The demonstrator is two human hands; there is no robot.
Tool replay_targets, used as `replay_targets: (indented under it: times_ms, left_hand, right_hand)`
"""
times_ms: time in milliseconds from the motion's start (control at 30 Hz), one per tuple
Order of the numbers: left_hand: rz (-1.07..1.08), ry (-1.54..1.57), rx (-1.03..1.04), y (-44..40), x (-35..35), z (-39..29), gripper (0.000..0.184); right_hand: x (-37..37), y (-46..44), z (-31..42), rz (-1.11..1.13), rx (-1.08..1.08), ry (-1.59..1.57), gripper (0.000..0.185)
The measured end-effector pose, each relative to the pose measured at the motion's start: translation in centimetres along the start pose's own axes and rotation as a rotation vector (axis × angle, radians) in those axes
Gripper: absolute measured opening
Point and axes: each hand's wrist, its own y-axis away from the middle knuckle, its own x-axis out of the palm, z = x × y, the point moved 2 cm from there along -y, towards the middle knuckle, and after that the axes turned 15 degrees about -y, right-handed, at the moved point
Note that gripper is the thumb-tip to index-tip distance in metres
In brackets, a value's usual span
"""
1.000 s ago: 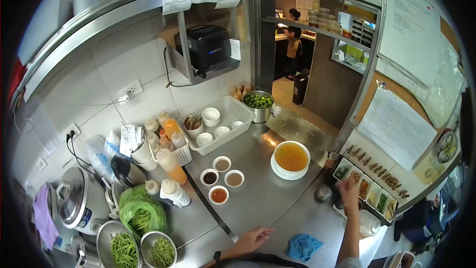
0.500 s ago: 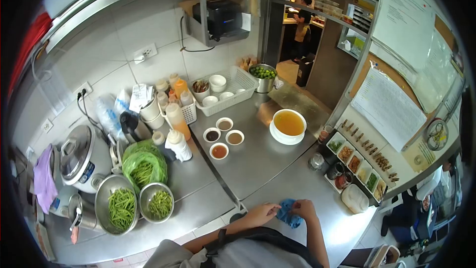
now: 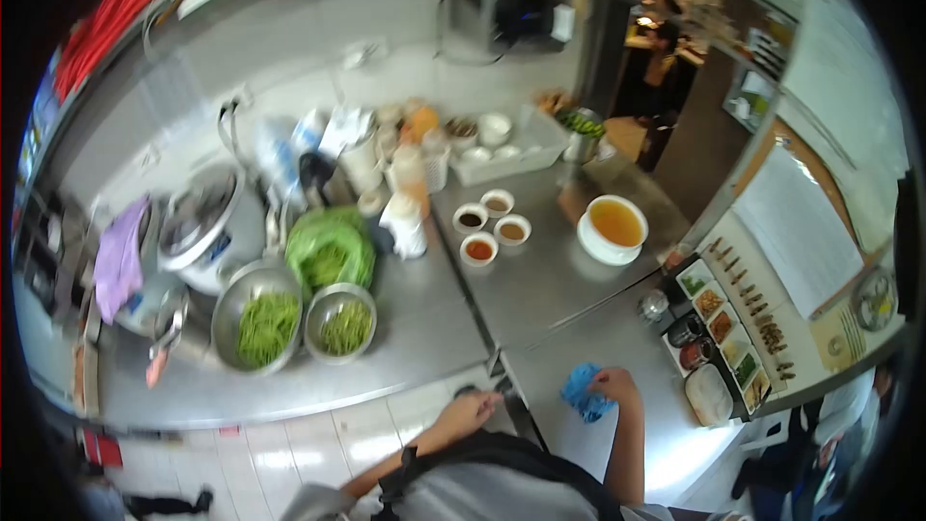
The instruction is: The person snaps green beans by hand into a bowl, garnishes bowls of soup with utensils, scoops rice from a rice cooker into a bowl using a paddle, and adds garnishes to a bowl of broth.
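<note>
A crumpled blue cloth [image 3: 585,396] lies on the steel counter just in front of me. My right hand [image 3: 618,387] is closed in a pinch at its right edge. To the left of it, over the counter's front edge, is my left hand [image 3: 472,412], with its fingers curled together; what they hold, if anything, is too blurred to make out. Farther back stand several small white bowls of sauce, among them a red one [image 3: 479,249] and a dark one [image 3: 471,218]. A large white bowl of orange-yellow liquid [image 3: 615,228] stands to the right.
On the left are steel bowls of cut green beans [image 3: 267,328] [image 3: 344,326], a green plastic bag [image 3: 330,256] and a rice cooker [image 3: 203,227]. Squeeze bottles [image 3: 409,178] and a white basket [image 3: 511,159] line the wall. A condiment tray [image 3: 721,326] edges the right. Other people are visible beyond.
The view has swung left and down, showing more floor. My left hand has moved left, away from the blue cloth, while my right hand stays at it.
</note>
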Motion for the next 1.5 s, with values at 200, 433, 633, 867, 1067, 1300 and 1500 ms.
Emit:
replay_targets:
  times_ms: [200, 433, 633, 867, 1067, 1300, 1500]
  left_hand:
    - [-0.124, -0.076, -0.040, 3.1, -3.9, -1.9, 0.024]
    - [-0.419, -0.037, -0.122, 3.4, -12.6, 0.8, 0.028]
    - [-0.657, -0.201, -0.220, 5.1, -23.1, 4.6, 0.024]
    - [-0.977, -0.107, -0.340, 11.7, -27.8, 10.0, 0.020]
    - [-1.879, -0.182, -0.821, 26.8, -30.8, 20.7, 0.020]
    - [-1.772, 0.763, -1.270, 40.3, -20.7, 36.2, 0.040]
    - [-1.822, 1.054, -0.969, 37.1, -22.5, 39.1, 0.039]
  right_hand:
    - [-0.7, 1.7, 1.9, -0.084, -0.058, -0.014, 0.033]
    - [0.4, 1.7, 7.0, 0.062, -0.144, 0.055, 0.045]
    - [8.3, 0.1, 16.2, 0.252, -0.245, 0.093, 0.042]
    - [17.4, -2.6, 22.9, 0.405, -0.320, -0.004, 0.037]
    - [20.7, -6.4, 26.8, 0.434, -0.445, 0.108, 0.035]
    - [24.0, -4.9, 32.9, 0.397, -0.507, 0.047, 0.035]
    - [24.2, -4.5, 35.2, 0.334, -0.619, 0.084, 0.032]
